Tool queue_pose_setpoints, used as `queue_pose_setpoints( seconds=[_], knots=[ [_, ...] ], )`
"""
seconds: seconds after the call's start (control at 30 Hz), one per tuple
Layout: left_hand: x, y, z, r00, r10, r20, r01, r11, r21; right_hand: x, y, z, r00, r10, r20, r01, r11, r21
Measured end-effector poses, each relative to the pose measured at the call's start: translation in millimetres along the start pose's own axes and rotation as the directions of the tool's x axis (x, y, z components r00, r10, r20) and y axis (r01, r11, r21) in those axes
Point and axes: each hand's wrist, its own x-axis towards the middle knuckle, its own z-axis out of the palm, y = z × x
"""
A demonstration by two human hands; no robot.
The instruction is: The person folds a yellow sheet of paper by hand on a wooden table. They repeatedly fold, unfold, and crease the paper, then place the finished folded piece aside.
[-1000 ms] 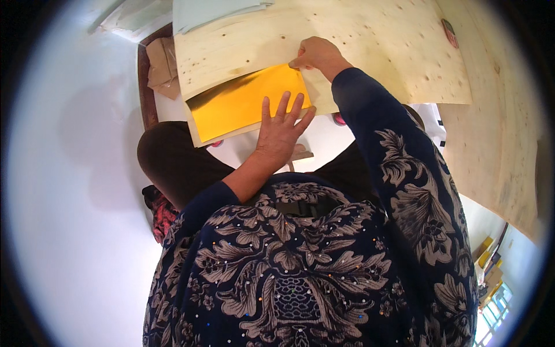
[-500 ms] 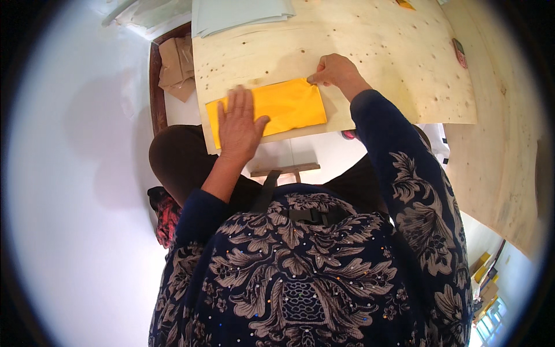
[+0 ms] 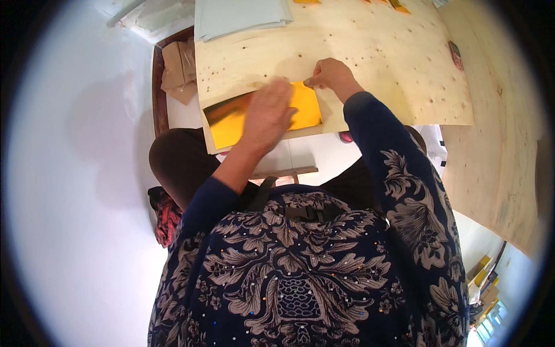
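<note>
A folded yellow paper sheet (image 3: 228, 134) lies at a slant by the near edge of the plywood table. Along its upper left edge a dark and orange strip shows; I cannot tell whether it is print or an under layer. My left hand (image 3: 267, 113) rests across the middle of the sheet with fingers stretched out, slightly smeared by motion, and hides part of it. At the sheet's upper right corner, my right hand (image 3: 334, 76) pinches the paper between thumb and fingers.
Pale grey sheets (image 3: 243, 17) are stacked at the table's far left. Small orange-yellow pieces (image 3: 399, 6) lie along the far edge. A small red and dark object (image 3: 456, 55) sits at the right. Brown paper or cardboard (image 3: 179, 69) is beside the table's left edge.
My left hand has slid right and a little away from me over the yellow sheet. The dark and orange strip at its upper left has come into view. My right hand keeps its pinch.
</note>
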Motion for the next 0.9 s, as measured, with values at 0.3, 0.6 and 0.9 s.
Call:
queue_pose_setpoints(
  seconds=[0.3,0.6,0.9],
  knots=[
    [23.8,-11.6,21.3,0.935,0.062,0.348,-0.114,0.985,0.133,1.2,2.5,5.8,0.999,0.038,-0.019,-0.039,0.998,-0.055],
    [17.3,-23.4,0.6,0.832,0.199,0.518,-0.275,0.959,0.074,-37.5,-3.1,14.9,0.992,0.1,-0.075,-0.104,0.993,-0.06],
    [17.3,-23.4,2.7,0.84,0.204,0.503,-0.287,0.953,0.093,-38.2,12.2,10.0,0.97,0.041,-0.238,-0.021,0.996,0.085]
  ],
)
